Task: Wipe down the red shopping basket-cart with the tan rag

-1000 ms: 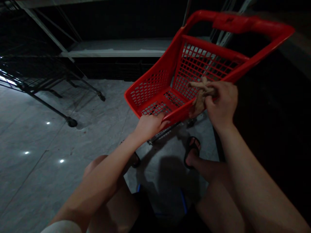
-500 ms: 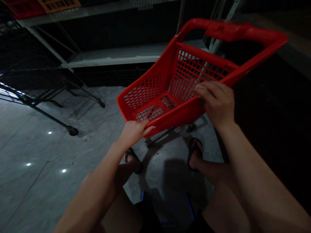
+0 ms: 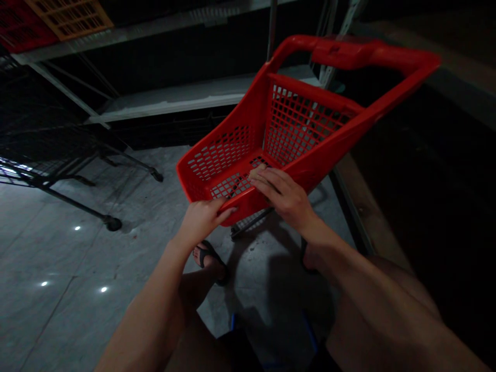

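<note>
- A red plastic shopping cart sits directly in front of a seated person, its mesh basket facing up and its long handle at the far end, pointing away.
- The left hand is on the near corner of the cart, with fingers bent over the red rim in a grasp.
- The right hand lies across the near rim, its fingers extended and slightly curved, the tips reaching over the mesh floor; whether they are gripping or only resting cannot be told.
- The hands are close together, not touching.
- A metal cart frame shows beneath the basket.
- The person's left foot wears a dark sandal on the tiled floor, below the cart.
- A black wire cart stands well to the left on the floor.
- Behind it runs a white shelf.
- An orange crate and a red crate sit on a higher shelf.
</note>
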`<act>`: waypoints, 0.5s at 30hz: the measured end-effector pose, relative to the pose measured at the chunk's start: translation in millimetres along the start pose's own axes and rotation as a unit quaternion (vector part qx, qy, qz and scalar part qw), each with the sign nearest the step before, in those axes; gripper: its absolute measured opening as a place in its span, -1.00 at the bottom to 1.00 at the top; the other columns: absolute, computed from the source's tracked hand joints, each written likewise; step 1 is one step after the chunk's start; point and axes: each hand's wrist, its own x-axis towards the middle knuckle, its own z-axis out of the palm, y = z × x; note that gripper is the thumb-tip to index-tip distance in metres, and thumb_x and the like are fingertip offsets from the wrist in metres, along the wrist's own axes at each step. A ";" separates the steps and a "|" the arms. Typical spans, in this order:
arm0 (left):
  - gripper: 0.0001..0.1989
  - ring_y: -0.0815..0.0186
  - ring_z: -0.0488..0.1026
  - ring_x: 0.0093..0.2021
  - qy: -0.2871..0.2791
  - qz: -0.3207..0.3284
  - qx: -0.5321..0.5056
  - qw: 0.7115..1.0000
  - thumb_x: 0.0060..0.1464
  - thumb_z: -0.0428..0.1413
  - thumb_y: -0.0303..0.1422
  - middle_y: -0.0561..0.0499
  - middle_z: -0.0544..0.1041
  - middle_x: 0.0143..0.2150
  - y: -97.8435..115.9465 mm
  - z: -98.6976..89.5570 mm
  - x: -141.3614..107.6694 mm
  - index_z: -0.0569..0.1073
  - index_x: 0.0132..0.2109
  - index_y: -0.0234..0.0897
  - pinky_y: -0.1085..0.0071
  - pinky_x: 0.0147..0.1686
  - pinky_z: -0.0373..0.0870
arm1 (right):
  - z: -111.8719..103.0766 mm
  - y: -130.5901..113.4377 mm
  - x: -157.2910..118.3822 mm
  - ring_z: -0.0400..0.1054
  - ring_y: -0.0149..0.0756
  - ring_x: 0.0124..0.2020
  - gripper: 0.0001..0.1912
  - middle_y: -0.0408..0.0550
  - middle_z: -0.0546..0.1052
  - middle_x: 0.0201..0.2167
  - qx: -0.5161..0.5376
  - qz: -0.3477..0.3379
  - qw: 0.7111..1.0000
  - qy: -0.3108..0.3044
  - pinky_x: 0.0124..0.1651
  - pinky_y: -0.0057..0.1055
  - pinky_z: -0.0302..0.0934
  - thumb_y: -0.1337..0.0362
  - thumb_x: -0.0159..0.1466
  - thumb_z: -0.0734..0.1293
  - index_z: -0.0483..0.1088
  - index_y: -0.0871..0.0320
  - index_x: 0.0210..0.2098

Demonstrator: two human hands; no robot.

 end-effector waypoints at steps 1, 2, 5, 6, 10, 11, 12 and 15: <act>-0.60 0.19 0.54 -0.36 0.001 -0.001 0.000 1.000 0.31 -0.13 -0.02 -0.01 0.58 -0.35 -0.7 0.1 -0.3 0.45 -0.23 -0.16 0.38 -0.42 0.26 | -10.7 15.7 -0.2 0.15 -0.32 0.29 -0.43 -0.25 0.31 0.26 -0.013 -0.015 1.000 0.011 0.32 -0.15 0.15 0.39 0.39 0.10 0.11 -0.23 0.31; -0.59 0.20 0.53 -0.37 0.002 -0.002 0.001 1.000 0.31 -0.14 -0.01 0.00 0.58 -0.36 -1.0 0.7 -0.5 0.44 -0.25 -0.15 0.38 -0.43 0.26 | -22.5 34.8 -0.4 0.18 -0.27 0.27 -0.44 -0.20 0.33 0.24 -0.034 -0.009 0.998 0.052 0.30 -0.11 0.15 0.40 0.38 0.12 0.13 -0.20 0.31; -0.57 0.20 0.52 -0.40 0.007 -0.006 0.010 1.000 0.30 -0.16 0.02 0.02 0.57 -0.40 -0.2 3.6 -1.2 0.42 -0.30 -0.12 0.37 -0.46 0.25 | -54.3 96.9 -1.4 0.28 -0.12 0.14 -0.56 -0.07 0.45 0.11 -0.124 0.053 0.948 0.288 0.17 -0.01 0.20 0.40 0.32 0.23 0.40 -0.10 0.13; -0.56 0.20 0.52 -0.41 0.010 -0.005 0.012 1.000 0.30 -0.17 0.02 0.02 0.57 -0.41 0.7 4.7 -1.3 0.42 -0.30 -0.12 0.36 -0.46 0.25 | -60.4 114.0 -1.2 0.28 -0.08 0.11 -0.59 -0.05 0.46 0.08 -0.148 0.069 0.924 0.345 0.14 0.01 0.20 0.41 0.30 0.25 0.44 -0.07 0.08; -0.55 0.17 0.52 -0.41 0.023 -0.002 0.008 1.000 0.30 -0.18 0.01 -0.01 0.56 -0.43 7.3 7.1 -1.2 0.45 -0.26 -0.14 0.34 -0.46 0.25 | -50.8 133.5 6.7 0.31 -0.08 0.03 -0.61 0.07 0.39 -0.03 -0.142 0.137 0.859 0.473 0.06 0.00 0.25 0.41 0.25 0.23 0.44 0.11 0.05; -0.55 0.17 0.52 -0.41 0.025 -0.004 0.005 1.000 0.30 -0.18 0.01 -0.02 0.56 -0.43 9.4 7.1 -0.9 0.46 -0.25 -0.14 0.34 -0.45 0.26 | -41.8 125.4 9.9 0.32 -0.09 0.03 -0.62 0.11 0.36 -0.04 -0.122 0.161 0.856 0.475 0.07 -0.02 0.25 0.40 0.25 0.23 0.43 0.16 0.04; -0.55 0.17 0.52 -0.41 0.026 -0.007 0.005 1.000 0.30 -0.18 0.00 -0.03 0.56 -0.43 11.6 7.0 -0.4 0.47 -0.25 -0.15 0.33 -0.45 0.26 | -31.7 113.4 12.8 0.30 -0.09 0.05 -0.67 0.14 0.33 -0.05 -0.104 0.192 0.855 0.471 0.09 -0.04 0.25 0.40 0.24 0.24 0.46 0.20 -0.02; -0.55 0.17 0.53 -0.40 0.027 -0.024 0.011 0.999 0.31 -0.19 0.00 -0.05 0.57 -0.42 16.8 6.5 2.5 0.45 -0.26 -0.16 0.33 -0.45 0.26 | -2.7 65.4 16.2 0.31 -0.11 0.01 -0.75 0.10 0.34 -0.13 -0.044 0.269 0.854 0.444 0.11 -0.07 0.25 0.38 0.25 0.25 0.46 0.16 -0.11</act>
